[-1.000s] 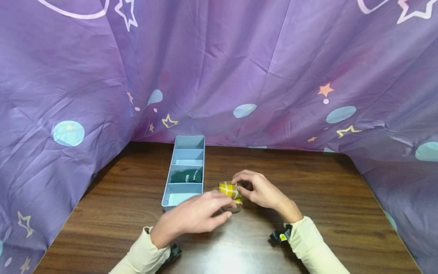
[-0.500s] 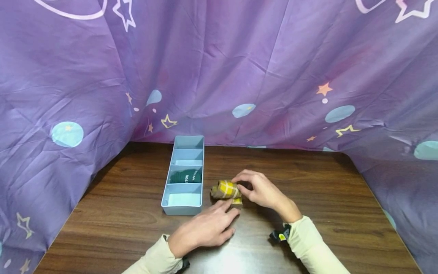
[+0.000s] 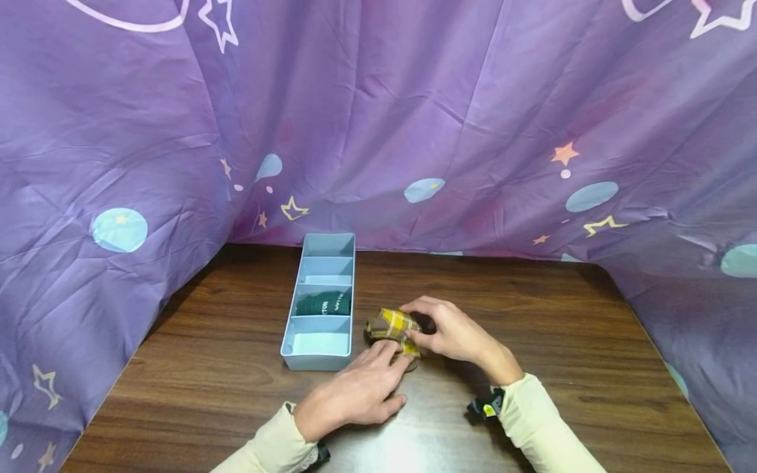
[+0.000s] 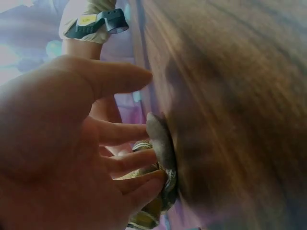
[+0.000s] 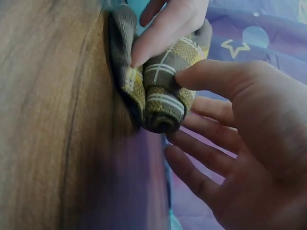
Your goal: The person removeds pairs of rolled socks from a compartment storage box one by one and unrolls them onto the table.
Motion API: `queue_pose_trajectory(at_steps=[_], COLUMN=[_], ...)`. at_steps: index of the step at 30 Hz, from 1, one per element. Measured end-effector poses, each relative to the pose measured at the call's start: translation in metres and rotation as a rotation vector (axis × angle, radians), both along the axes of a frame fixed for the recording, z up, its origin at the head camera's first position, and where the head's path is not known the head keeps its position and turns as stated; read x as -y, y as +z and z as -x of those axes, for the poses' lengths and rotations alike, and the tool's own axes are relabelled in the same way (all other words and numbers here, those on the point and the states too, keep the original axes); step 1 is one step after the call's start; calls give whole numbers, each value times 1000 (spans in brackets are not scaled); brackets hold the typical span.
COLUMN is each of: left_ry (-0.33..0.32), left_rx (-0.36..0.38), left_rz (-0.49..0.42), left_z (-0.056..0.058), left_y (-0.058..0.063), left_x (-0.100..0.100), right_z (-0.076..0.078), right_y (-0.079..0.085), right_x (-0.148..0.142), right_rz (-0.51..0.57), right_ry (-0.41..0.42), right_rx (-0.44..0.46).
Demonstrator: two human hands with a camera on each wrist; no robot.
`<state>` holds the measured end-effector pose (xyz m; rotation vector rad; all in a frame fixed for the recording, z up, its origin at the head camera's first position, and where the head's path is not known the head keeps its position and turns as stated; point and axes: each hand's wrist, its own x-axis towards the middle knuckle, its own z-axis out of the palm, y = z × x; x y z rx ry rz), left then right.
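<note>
A brown sock (image 3: 390,323) with yellow and white plaid lies partly rolled on the table, right of the organizer box. My right hand (image 3: 454,330) holds the roll from the right, thumb on the near side and fingers on the far side. Its coiled end shows in the right wrist view below the plaid sock (image 5: 160,103). My left hand (image 3: 357,389) presses the loose near end of the sock with fairly straight fingertips, its thumb apart. A plain grey-brown part of the sock (image 4: 162,143) lies under those fingertips in the left wrist view.
A light blue organizer box (image 3: 316,362) with several compartments in a row stands left of the sock. One compartment contains a rolled dark green sock (image 3: 324,303) with white lettering. A purple patterned curtain (image 3: 426,131) hangs behind and beside the wooden table (image 3: 532,302).
My left hand has come down and toward me, onto the sock's near end. The roll has turned slightly in my right hand, which stays in about the same place.
</note>
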<state>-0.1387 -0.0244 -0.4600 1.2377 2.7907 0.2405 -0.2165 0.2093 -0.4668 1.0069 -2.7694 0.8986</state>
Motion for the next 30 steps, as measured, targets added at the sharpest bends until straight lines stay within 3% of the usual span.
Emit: queue_pose_trajectory(at_steps=[7, 14, 20, 23, 27, 30], left_ry=[20, 26, 29, 36, 65, 77], left_rx=[39, -90, -132, -99, 13, 39], left_rz=[-17, -51, -26, -23, -29, -16], left_z=[1, 7, 6, 4, 1, 1], left_y=[-5, -15, -19, -18, -17, -17], left_x=[2, -3, -5, -6, -8, -9], right_z=[0, -2, -2, -2, -2, -1], right_y=[-2, -3, -6, -7, -8, -9], right_x=[5, 6, 9, 11, 13, 15], right_rz=[12, -27, -13, -1, -10, -31], right_ry=[-26, -54, -74, -82, -103, -125], right_rx=[-49, -30, -77, -106, -103, -86])
